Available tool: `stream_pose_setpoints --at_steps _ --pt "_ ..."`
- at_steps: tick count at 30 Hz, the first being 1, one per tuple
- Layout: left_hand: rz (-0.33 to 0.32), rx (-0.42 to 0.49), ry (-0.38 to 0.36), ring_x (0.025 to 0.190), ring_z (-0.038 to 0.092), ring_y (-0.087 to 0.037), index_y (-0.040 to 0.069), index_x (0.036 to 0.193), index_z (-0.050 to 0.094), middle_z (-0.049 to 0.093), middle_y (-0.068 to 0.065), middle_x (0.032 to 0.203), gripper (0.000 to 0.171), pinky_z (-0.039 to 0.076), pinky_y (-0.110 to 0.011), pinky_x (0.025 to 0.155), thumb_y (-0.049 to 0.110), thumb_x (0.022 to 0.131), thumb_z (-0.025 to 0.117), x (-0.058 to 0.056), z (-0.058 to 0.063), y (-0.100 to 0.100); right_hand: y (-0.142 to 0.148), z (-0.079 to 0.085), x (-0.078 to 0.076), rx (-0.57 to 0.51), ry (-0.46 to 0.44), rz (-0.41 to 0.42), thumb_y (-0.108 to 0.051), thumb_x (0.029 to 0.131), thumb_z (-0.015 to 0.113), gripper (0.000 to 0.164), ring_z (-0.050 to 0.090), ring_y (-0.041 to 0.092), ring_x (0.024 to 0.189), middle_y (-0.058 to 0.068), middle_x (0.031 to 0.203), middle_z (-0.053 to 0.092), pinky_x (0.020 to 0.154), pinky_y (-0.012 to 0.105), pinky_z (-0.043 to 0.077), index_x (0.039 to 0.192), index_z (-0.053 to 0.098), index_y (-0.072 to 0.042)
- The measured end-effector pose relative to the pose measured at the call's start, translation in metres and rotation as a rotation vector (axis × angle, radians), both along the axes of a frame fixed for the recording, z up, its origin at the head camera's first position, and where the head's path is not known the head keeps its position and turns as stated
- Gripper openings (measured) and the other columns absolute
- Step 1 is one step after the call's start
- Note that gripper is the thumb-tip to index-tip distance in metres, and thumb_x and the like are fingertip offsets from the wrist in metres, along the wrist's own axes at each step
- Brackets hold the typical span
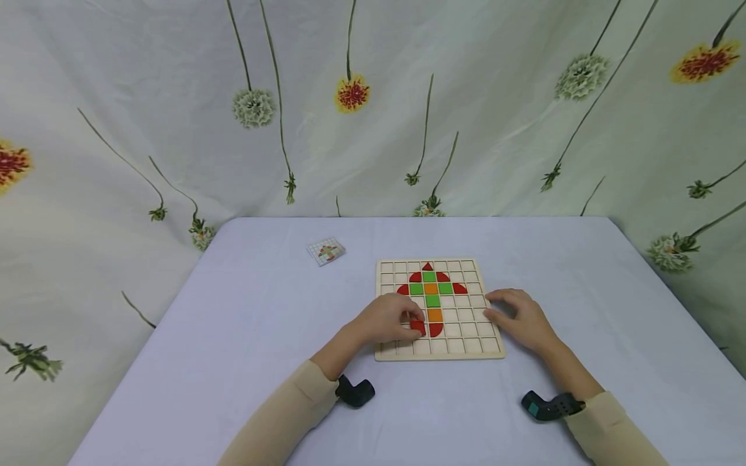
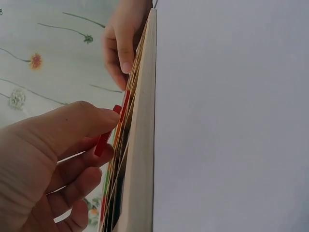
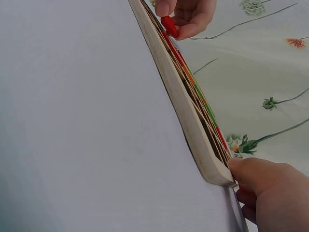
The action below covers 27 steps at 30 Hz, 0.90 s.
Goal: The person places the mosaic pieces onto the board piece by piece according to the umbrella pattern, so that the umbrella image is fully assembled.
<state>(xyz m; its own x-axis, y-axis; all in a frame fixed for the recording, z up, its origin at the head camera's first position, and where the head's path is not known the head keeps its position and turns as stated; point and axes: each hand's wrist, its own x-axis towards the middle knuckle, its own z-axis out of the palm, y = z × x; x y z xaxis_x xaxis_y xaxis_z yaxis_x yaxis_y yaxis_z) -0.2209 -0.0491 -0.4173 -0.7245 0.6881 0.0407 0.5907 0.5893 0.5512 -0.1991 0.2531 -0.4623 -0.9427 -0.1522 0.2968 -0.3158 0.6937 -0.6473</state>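
My left hand [image 1: 387, 318] pinches a small red tile [image 1: 418, 327] between thumb and fingers, over the lower middle of a wooden grid board [image 1: 466, 348]. In the left wrist view the red tile [image 2: 102, 144] is tilted just above the board's surface. Red, green and orange tiles [image 1: 432, 301] form an arrow-like figure in the grid, with a red rounded tile [image 1: 436, 330] at its foot beside the pinched one. The relaxed right hand [image 1: 522, 320] rests thumb and fingertips against the board's right edge; the right wrist view shows its thumb [image 3: 253, 171] on the rim.
A small pattern card [image 1: 327, 251] with a similar coloured figure lies behind the board to the left. A white cloth covers the table [image 1: 262, 323], and a flower-printed curtain [image 1: 379, 149] hangs behind it. Black straps with devices [image 1: 550, 406] sit on both wrists.
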Motion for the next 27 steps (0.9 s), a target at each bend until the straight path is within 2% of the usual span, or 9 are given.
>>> stream_pose_setpoints --at_steps 10,20,27 --pt "-0.010 -0.014 -0.003 0.081 0.053 -0.008 0.014 0.100 0.076 0.068 0.010 0.092 0.019 0.045 -0.021 0.074 0.021 0.083 0.078 -0.0038 -0.0059 0.0034 0.0006 -0.0008 -0.0007 0.004 -0.002 0.004 -0.020 0.088 0.073 0.032 0.050 0.041 0.118 0.020 0.120 0.063 0.100 0.058 0.035 0.113 0.068 -0.002" --pt "-0.016 -0.008 -0.035 0.080 0.052 -0.009 0.012 0.104 0.076 0.067 0.007 0.093 0.023 0.046 -0.021 0.071 0.021 0.084 0.078 -0.0048 -0.0056 0.0051 0.0011 -0.0002 -0.0012 0.000 -0.011 0.002 -0.020 0.088 0.073 0.032 0.050 0.039 0.119 0.019 0.120 0.063 0.100 0.057 0.035 0.114 0.068 -0.002" --pt "-0.014 0.010 -0.050 0.078 0.052 -0.009 0.013 0.105 0.077 0.064 0.010 0.089 0.023 0.046 -0.021 0.069 0.021 0.084 0.079 -0.0070 -0.0104 0.0040 0.0009 0.0007 -0.0008 -0.006 -0.017 0.001 -0.019 0.088 0.073 0.031 0.049 0.039 0.120 0.019 0.120 0.063 0.101 0.056 0.035 0.114 0.068 -0.002"
